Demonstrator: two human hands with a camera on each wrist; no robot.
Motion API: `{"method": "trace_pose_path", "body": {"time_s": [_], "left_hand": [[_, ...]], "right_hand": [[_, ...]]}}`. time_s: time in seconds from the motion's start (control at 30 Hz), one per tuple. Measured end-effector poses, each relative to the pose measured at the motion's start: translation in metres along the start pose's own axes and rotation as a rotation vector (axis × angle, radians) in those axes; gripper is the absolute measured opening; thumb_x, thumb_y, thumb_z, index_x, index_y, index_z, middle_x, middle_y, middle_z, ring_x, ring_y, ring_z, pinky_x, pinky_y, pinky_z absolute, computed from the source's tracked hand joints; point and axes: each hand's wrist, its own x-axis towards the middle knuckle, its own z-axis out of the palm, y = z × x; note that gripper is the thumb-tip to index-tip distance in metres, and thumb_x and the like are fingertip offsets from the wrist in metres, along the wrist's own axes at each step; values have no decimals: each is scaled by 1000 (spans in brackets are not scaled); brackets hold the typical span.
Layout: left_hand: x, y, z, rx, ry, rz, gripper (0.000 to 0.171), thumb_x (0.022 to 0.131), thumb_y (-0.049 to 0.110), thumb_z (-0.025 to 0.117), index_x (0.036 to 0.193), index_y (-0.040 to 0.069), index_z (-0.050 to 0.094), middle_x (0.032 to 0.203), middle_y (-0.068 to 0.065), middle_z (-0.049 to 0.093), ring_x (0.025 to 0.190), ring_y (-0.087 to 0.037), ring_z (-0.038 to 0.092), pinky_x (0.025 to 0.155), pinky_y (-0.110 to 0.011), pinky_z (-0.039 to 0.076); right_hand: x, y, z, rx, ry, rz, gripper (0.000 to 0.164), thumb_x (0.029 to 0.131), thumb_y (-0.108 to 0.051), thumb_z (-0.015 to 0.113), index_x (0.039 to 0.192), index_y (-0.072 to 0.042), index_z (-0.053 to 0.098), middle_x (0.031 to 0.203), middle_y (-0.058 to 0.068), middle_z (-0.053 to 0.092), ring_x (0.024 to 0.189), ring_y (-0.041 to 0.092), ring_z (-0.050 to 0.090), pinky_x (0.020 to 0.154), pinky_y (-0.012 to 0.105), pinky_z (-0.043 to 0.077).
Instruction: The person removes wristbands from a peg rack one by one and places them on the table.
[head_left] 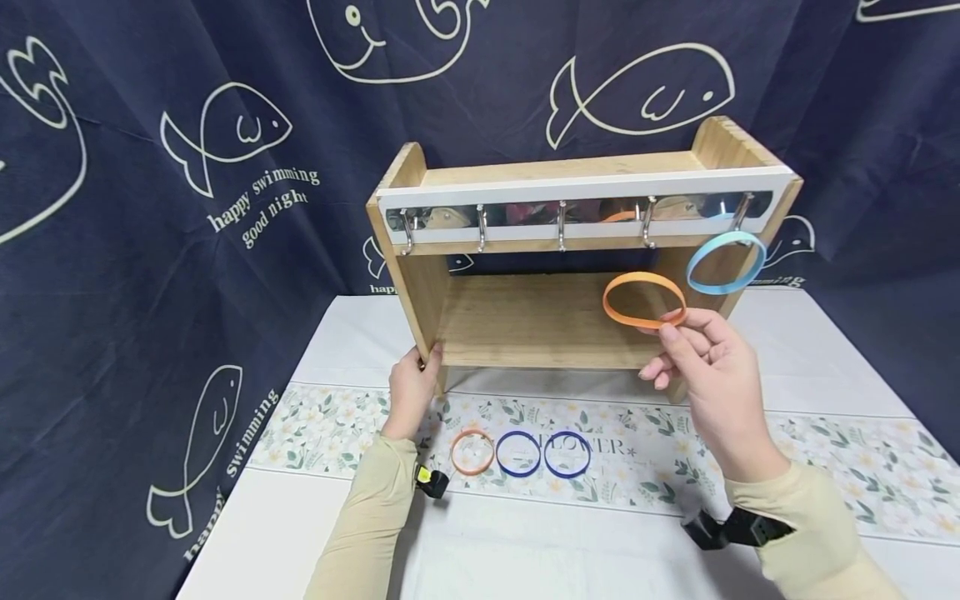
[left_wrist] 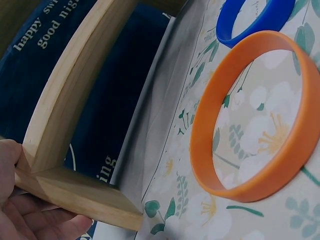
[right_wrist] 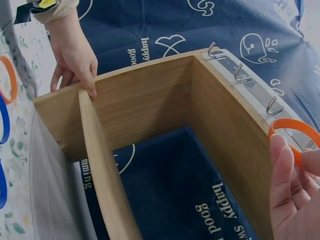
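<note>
A wooden shelf (head_left: 525, 333) stands on the table, with a row of metal hooks (head_left: 561, 227) along its white front rail. My left hand (head_left: 411, 396) grips the shelf's lower left side, thumb on one side of the board in the left wrist view. My right hand (head_left: 723, 387) pinches an orange silicone wristband (head_left: 630, 320) between thumb and fingers, in front of the shelf's right half and below the hooks. From the rightmost hook hangs a light blue wristband (head_left: 716, 289), just above the right hand.
On the floral table runner lie another orange wristband (head_left: 472, 473) and two dark blue wristbands (head_left: 517, 474), in a row before the shelf. A navy curtain (head_left: 187, 333) with fish drawings hangs behind the white table (head_left: 525, 542).
</note>
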Motion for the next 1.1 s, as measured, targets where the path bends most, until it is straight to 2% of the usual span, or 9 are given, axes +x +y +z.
{"method": "trace_pose_path", "body": {"time_s": [0.5, 0.9, 1.1], "left_hand": [[0, -1, 0, -3, -6, 8, 43, 100, 36, 53, 116, -1, 67, 99, -22, 71, 86, -33, 70, 66, -41, 57], [-1, 0, -1, -8, -6, 0, 42, 100, 36, 54, 116, 0, 67, 99, -22, 71, 85, -32, 70, 66, -41, 57], [-1, 1, -1, -10, -13, -1, 44, 100, 37, 53, 118, -1, 66, 101, -22, 70, 86, -32, 70, 66, -40, 57]], "right_hand": [[-11, 10, -14, -66, 18, 47, 11, 97, 2, 55, 108, 4, 55, 85, 7, 72, 55, 17, 65, 48, 21, 49], [-21, 18, -22, -63, 22, 93, 7, 96, 3, 55, 104, 3, 56, 76, 8, 70, 54, 17, 65, 47, 23, 49], [-26, 23, -27, -53, 12, 96, 8, 96, 5, 54, 103, 2, 57, 79, 7, 71, 54, 16, 65, 47, 22, 49]]}}
